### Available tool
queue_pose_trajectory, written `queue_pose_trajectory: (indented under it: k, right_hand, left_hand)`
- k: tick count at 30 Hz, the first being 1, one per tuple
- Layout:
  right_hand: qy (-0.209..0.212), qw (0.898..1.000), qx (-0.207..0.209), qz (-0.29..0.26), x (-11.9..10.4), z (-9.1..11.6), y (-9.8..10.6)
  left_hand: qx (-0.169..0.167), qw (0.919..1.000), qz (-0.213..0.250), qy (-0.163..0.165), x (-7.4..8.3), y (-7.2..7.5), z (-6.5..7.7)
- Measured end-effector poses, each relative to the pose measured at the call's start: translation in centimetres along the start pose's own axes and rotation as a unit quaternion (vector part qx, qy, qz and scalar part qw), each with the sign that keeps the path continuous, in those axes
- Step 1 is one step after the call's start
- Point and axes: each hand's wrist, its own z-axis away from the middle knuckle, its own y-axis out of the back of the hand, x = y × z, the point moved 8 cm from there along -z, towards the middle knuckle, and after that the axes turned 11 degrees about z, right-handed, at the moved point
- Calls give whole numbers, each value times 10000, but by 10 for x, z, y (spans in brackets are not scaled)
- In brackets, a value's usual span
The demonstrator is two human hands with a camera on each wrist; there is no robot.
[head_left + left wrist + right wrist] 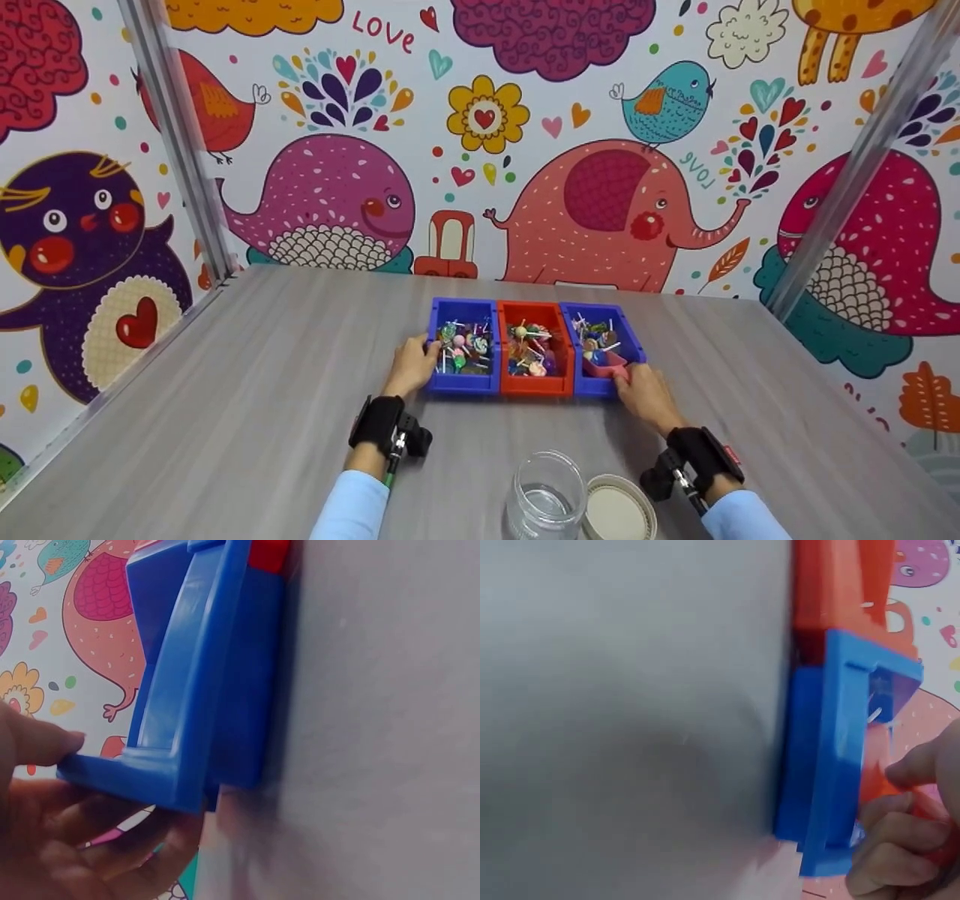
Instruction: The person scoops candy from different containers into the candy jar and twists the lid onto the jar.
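Three joined bins stand in a row on the table: a left blue bin (463, 385), a red bin (535, 386) and a right blue bin (596, 387). Small wrapped candies and lollipops (460, 342) lie in them. My left hand (412, 366) grips the outer side wall of the left blue bin (199, 682), thumb over the rim and fingers beneath it. At the front right corner of the right blue bin, my right hand (646, 391) holds a pink scoop (606, 366) by its handle. The scoop's bowl (873, 757) sits inside that bin among the candies.
A clear glass jar (547, 499) stands upright at the table's near edge, with no lid on it. Next to it lies a round cream lid (619, 510). Behind the grey table (300, 390) rise walls printed with cartoon animals.
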Motion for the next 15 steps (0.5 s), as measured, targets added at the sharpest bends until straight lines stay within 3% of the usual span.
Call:
queue_pose_trajectory:
  k: [5, 11, 15]
  right_hand:
    - [-54, 9999, -110, 53, -3, 0, -5]
    - [329, 9987, 360, 144, -3, 2, -3]
    - [379, 9984, 408, 33, 0, 1, -2]
  left_hand:
    - [-35, 10000, -5, 87, -2, -2, 0]
    - [44, 10000, -9, -49, 1, 1, 0]
    - [11, 10000, -64, -75, 1, 2, 0]
